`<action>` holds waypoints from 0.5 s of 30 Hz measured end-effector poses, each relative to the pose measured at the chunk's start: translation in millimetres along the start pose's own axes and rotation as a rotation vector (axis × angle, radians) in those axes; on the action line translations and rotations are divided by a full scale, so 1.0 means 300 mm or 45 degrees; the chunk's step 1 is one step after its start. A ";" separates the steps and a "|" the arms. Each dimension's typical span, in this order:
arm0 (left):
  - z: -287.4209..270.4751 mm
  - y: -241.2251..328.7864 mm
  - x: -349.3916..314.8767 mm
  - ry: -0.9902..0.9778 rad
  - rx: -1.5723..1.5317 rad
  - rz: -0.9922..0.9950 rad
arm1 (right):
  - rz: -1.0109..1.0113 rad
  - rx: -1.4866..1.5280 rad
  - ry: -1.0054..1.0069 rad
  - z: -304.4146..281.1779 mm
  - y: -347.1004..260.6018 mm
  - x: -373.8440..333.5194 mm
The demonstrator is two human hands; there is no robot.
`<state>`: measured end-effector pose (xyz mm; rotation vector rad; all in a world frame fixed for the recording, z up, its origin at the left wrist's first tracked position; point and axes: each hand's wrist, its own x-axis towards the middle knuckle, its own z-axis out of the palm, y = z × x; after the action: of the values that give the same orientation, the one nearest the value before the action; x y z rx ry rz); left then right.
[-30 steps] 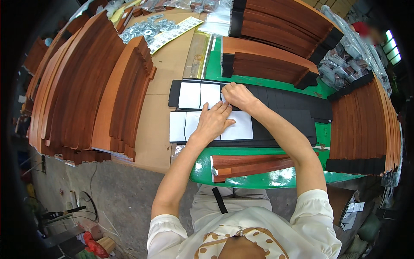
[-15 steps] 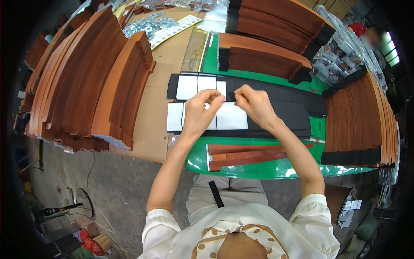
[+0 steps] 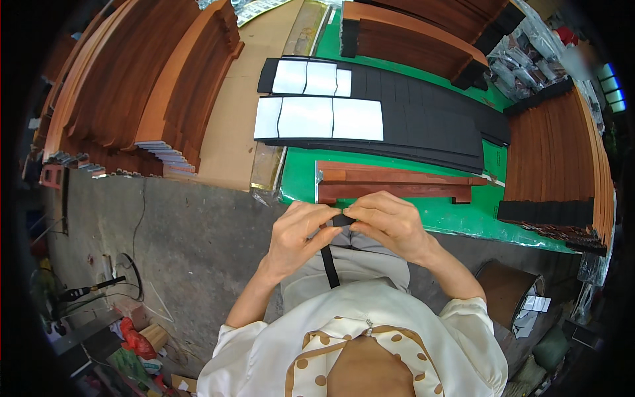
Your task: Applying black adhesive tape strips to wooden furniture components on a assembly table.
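Just off the table's front edge, my left hand (image 3: 296, 233) and my right hand (image 3: 391, 223) meet fingertip to fingertip. Pinched between them is a small black strip (image 3: 342, 219), mostly covered by the fingers. Beyond lie black sheets (image 3: 423, 116) cut into strips, with glossy white pieces (image 3: 321, 118) on their left part. Closest to my hands on the table are reddish-brown wood-grain profiles (image 3: 390, 184), lying side by side.
Stacked brown panels (image 3: 126, 79) stand on the cardboard-covered left side. More panels with black-wrapped ends (image 3: 546, 159) stand at right, and others (image 3: 410, 46) at the back. The green tabletop (image 3: 301, 178) ends just beyond my hands. A brown drum (image 3: 506, 294) is on the floor at right.
Both hands have drawn back from over the black sheets toward my body and come together on a small black strip. The view has tilted downward.
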<state>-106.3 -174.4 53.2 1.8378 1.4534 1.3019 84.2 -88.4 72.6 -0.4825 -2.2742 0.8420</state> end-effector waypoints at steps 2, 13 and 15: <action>-0.001 -0.005 -0.029 0.023 0.025 0.023 | 0.020 0.006 -0.018 0.024 -0.011 -0.022; 0.001 -0.132 0.047 0.238 -0.079 -0.283 | 0.167 -0.226 0.283 0.072 0.074 0.070; 0.015 -0.151 0.064 0.228 -0.132 -0.281 | 0.187 -0.269 0.301 0.091 0.092 0.078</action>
<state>-124.7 -140.5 22.3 1.4801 1.5970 1.4292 51.5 -67.9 48.7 -0.8096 -2.1352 0.5813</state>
